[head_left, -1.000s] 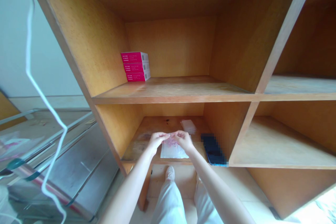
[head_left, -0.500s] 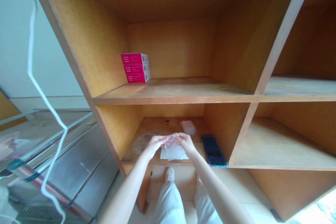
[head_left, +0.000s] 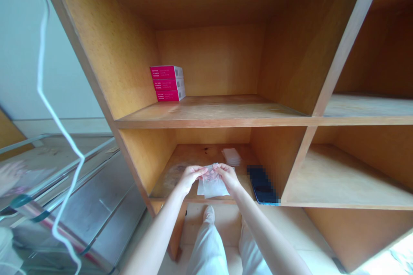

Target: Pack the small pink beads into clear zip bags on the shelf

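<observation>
A small clear plastic bag (head_left: 213,184) hangs between my hands over the front of the lower shelf. My left hand (head_left: 192,177) is closed, pinching the bag's upper left edge between thumb and fingers. On the other side, my right hand (head_left: 227,175) pinches the upper right edge. Something faintly pinkish shows through the bag near the fingertips, too unclear to name. Behind my right hand lies a flat stack of clear sheets or bags (head_left: 231,157). A dark phone-like slab (head_left: 263,184), partly pixelated, lies to the right.
Three stacked pink boxes (head_left: 167,84) stand at the left of the upper shelf (head_left: 219,109). A wooden divider (head_left: 298,163) bounds the compartment on the right. At far left, a white cable (head_left: 61,124) hangs before a metal-framed table, where another person's blurred hand (head_left: 11,176) shows.
My hands stay nearly in place, still pinching the bag, which lies a little flatter between them. At far left, the other person's hand has moved further into view.
</observation>
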Demonstrator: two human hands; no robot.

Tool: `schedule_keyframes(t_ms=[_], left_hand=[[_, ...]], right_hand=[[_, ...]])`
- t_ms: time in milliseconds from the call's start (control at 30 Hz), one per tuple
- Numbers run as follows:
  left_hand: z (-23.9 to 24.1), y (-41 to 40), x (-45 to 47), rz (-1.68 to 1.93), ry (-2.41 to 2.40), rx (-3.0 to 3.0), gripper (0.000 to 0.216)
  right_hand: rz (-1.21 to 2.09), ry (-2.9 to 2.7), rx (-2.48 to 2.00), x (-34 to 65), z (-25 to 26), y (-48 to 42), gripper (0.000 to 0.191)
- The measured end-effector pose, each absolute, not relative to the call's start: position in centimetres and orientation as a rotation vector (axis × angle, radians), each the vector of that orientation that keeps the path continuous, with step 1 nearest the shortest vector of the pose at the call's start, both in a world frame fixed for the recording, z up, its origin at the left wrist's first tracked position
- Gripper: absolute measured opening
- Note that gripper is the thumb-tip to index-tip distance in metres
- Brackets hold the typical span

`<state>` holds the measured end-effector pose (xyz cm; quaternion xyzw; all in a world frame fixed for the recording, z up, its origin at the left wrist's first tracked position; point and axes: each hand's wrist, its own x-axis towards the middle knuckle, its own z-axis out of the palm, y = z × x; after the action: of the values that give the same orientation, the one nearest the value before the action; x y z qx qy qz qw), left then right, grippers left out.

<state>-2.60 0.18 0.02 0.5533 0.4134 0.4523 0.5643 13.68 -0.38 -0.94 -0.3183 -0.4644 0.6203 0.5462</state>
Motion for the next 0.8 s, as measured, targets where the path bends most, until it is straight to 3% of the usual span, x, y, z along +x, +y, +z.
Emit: schedule_keyframes(t_ms=[800], left_hand=[[-1.4, 0.4, -2.9, 1.266, 1.089, 1.058, 0.042]], right_hand=[[1.029, -1.369, -0.856, 13.9, -2.1, -1.3, 0.032]])
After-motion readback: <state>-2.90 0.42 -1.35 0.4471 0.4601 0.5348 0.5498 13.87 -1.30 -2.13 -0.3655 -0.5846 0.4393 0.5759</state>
